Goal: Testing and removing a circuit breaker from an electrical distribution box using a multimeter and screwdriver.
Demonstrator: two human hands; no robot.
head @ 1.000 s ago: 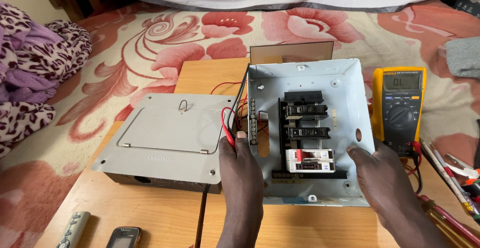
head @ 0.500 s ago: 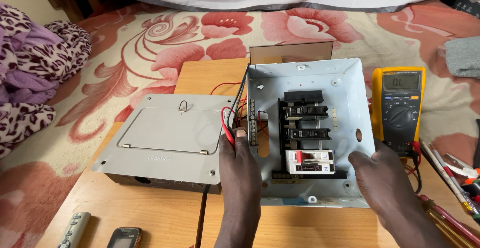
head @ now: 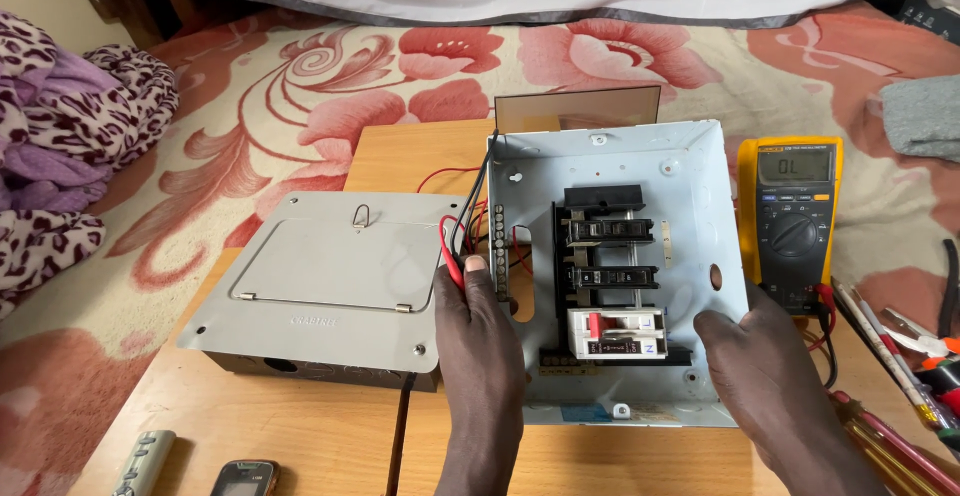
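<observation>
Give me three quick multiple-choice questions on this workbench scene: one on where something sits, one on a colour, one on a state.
1. Where is the multimeter?
A. right of the open box
B. on the grey cover
C. inside the open box

2. What colour is the multimeter's casing?
A. blue
B. yellow
C. white

3. How is the left hand placed?
A. flat on the carpet
B. holding the phone
C. at the box's left edge, by the red and black wires

Answers:
1. A, it lies on the table just past the box's right wall.
2. B, a yellow frame surrounds its dark face.
3. C, its fingers rest at the left wall beside the wires, while the right hand grips the box's right side.
</observation>
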